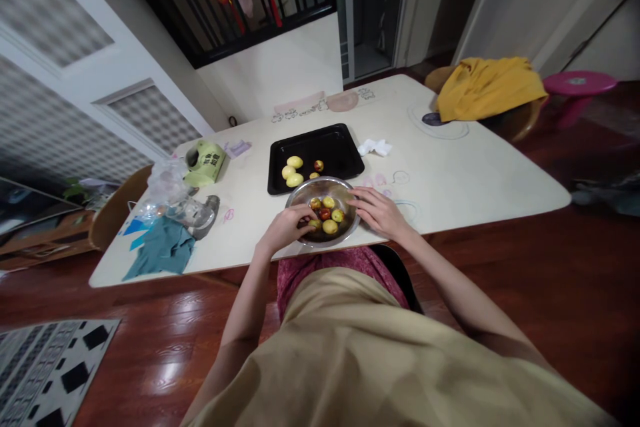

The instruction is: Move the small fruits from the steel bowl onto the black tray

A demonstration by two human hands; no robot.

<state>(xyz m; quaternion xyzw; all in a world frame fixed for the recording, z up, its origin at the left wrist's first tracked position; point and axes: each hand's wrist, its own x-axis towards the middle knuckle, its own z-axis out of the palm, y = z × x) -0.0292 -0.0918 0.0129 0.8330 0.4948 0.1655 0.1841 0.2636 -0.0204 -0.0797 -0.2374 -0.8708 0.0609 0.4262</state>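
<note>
A shiny metal bowl (340,240) stands at the near edge of the table, holding several small yellow-green fruits with red-brown patches, like jujubes (330,227). My left hand (287,228) reaches over the bowl's left rim, its fingers closed around a jujube (315,224) at the left side. On the right rim lies my right hand (379,211), fingers stretched out and touching the bowl, its thumb not clearly visible. Just behind the bowl is a black tray (335,147) with a group of pale yellow-green fruits (294,179) and a red-brown one (319,165).
A crumpled white tissue (375,147) lies right of the tray. On the table's left side are a green printed bag (206,161), clear plastic (167,183) and a teal cloth (163,250). A yellow garment (487,90) hangs over a chair at the right, near a pink stool (580,83).
</note>
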